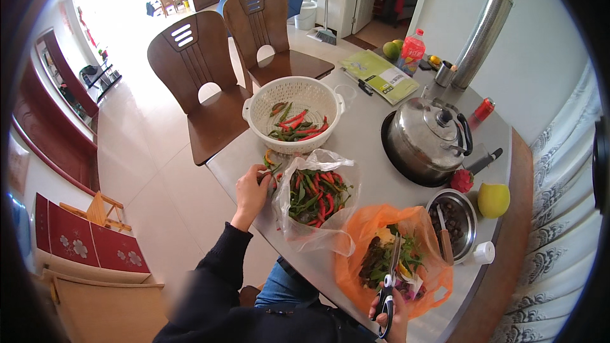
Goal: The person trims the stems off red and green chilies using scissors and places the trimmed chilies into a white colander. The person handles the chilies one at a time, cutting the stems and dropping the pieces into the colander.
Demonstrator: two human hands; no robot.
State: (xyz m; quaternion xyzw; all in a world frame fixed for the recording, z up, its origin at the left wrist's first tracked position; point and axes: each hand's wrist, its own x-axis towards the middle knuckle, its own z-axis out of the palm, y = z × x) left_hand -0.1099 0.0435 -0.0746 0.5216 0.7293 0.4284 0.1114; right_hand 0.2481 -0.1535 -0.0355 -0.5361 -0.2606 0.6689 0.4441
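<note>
My right hand [391, 312] holds black-and-white handled scissors [390, 280], their blades lying over leafy scraps in an orange plastic bag [350, 267]. At the table's left edge, my left hand [253, 189] has its fingertips together on a small chili pepper [268, 177]; how firmly it is gripped is partly hidden. Just right of that hand is a clear plastic bag [294, 236] of red chili peppers [328, 202] with green stems and leaves. Beyond it stands a white plastic colander [256, 121] with red and green peppers [300, 128] inside.
A metal kettle [414, 128] stands right of the colander. Near the right edge are a steel bowl [472, 233] with a knife [444, 233] across it, a yellow-green fruit [493, 200] and a white-capped container [484, 252]. Two wooden chairs [195, 71] stand beyond the table.
</note>
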